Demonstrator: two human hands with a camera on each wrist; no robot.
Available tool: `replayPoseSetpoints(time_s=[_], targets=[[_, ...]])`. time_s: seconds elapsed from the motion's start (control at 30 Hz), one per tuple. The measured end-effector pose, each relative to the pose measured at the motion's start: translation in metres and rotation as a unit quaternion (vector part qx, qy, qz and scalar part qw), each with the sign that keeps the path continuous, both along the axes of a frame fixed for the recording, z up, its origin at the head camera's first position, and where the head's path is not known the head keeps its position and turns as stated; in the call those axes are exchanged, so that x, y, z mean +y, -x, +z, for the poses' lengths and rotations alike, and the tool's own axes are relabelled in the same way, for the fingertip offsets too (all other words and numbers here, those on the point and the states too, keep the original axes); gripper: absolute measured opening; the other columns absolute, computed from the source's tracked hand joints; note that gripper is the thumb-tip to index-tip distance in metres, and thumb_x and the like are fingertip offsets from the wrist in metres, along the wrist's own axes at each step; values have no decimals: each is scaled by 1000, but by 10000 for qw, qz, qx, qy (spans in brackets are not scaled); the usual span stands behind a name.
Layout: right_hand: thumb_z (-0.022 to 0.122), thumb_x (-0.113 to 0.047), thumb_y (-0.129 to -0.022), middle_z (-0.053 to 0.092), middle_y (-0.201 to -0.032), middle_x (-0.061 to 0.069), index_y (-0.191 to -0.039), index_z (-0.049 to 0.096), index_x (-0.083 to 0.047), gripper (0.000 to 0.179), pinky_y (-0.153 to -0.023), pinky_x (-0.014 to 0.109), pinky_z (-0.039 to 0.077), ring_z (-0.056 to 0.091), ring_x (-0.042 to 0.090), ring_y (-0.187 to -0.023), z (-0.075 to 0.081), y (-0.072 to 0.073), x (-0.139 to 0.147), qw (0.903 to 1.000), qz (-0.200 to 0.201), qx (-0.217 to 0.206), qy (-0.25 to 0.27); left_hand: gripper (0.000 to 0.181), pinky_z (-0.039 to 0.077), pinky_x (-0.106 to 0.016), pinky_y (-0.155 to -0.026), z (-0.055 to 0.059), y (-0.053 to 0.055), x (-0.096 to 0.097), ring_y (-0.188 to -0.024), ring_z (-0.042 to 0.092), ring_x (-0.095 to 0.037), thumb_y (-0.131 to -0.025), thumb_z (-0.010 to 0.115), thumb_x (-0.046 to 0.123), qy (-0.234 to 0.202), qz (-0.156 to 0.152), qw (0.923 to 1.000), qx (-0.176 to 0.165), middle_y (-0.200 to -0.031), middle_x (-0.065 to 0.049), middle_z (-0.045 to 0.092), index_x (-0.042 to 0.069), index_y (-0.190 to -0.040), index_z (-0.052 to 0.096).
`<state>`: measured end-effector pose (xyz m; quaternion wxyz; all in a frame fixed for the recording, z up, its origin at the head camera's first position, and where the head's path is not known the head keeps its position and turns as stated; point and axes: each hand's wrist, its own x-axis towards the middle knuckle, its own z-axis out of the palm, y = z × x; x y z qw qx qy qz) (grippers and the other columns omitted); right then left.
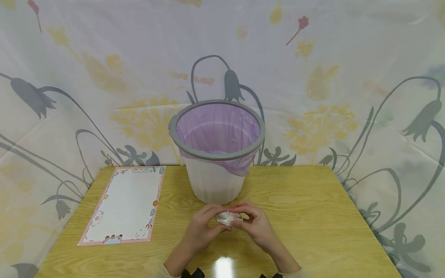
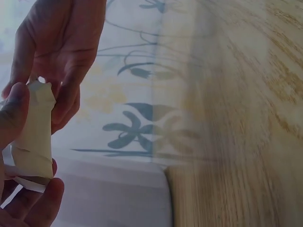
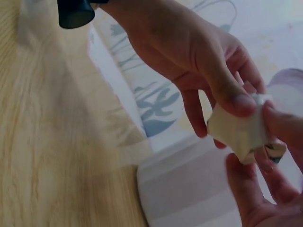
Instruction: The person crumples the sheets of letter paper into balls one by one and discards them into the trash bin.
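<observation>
A small wad of folded, crumpled white paper (image 1: 227, 218) is held between both hands, just in front of the bin. My left hand (image 1: 202, 227) pinches its left side with thumb and fingers. On the other side, my right hand (image 1: 256, 224) grips it with the thumb on the near face and fingers behind. Creases and folded edges of the paper (image 2: 34, 130) show in the left wrist view. In the right wrist view, a dark printed patch shows near the paper's (image 3: 236, 130) lower corner. Fingers hide parts of it.
Behind the hands stands a white bin (image 1: 216, 181) with a grey rim and a purple liner (image 1: 219, 133). A pink-bordered white sheet (image 1: 125, 206) lies to the left on the wooden table (image 1: 306, 216). A flower-patterned curtain (image 1: 139, 77) hangs behind.
</observation>
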<state>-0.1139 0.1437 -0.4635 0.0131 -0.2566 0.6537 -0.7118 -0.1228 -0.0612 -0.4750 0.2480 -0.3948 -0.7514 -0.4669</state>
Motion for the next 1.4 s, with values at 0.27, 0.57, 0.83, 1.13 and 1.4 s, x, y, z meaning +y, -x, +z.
replayPoseSetpoints(time_s=[0.27, 0.57, 0.83, 1.13, 1.4], targets=[[70, 6, -88, 53, -131, 19, -125, 62, 8, 38, -83, 42, 57, 57, 23, -114, 2, 2, 7, 9982, 569, 114, -129, 55, 55, -29, -85, 6, 2, -4, -102, 66, -22, -71, 88, 11, -70, -203, 9994, -279, -114, -7, 67, 6, -121, 66], [70, 7, -88, 58, -128, 19, -122, 63, 10, 35, -81, 35, 58, 58, 21, -112, 1, 3, 10, 9997, 201, -115, -44, 50, 56, -37, -84, 12, 7, -11, -104, 63, -21, -79, 84, 11, 20, -274, 9972, -696, -119, -6, 66, 7, -125, 63], [71, 6, -87, 60, -128, 12, -123, 61, 11, 38, -82, 31, 57, 57, 17, -114, 5, 4, 17, 9999, -116, -122, 15, 23, 57, -30, -67, 34, 25, -32, -83, 68, -19, -86, 73, -4, -516, 426, 9972, -343, -97, -9, 73, 4, -108, 72], [72, 8, -85, 59, -130, 11, -124, 60, 11, 42, -83, 28, 56, 60, 15, -114, 3, 7, 26, 9985, -463, -277, 120, 15, 52, -20, -62, 85, 46, -57, -73, 66, -19, -88, 71, -5, -1188, 1832, 9750, 403, -90, -10, 73, -1, -102, 73], [71, 10, -85, 62, -127, 6, -125, 65, 1, 41, -81, 27, 57, 61, 13, -111, 4, 11, 34, 9977, -595, -216, 258, 22, 51, -17, -73, 118, 60, -67, -91, 64, -28, -87, 70, -5, -1544, 2210, 9613, 571, -106, -13, 68, 0, -108, 72]])
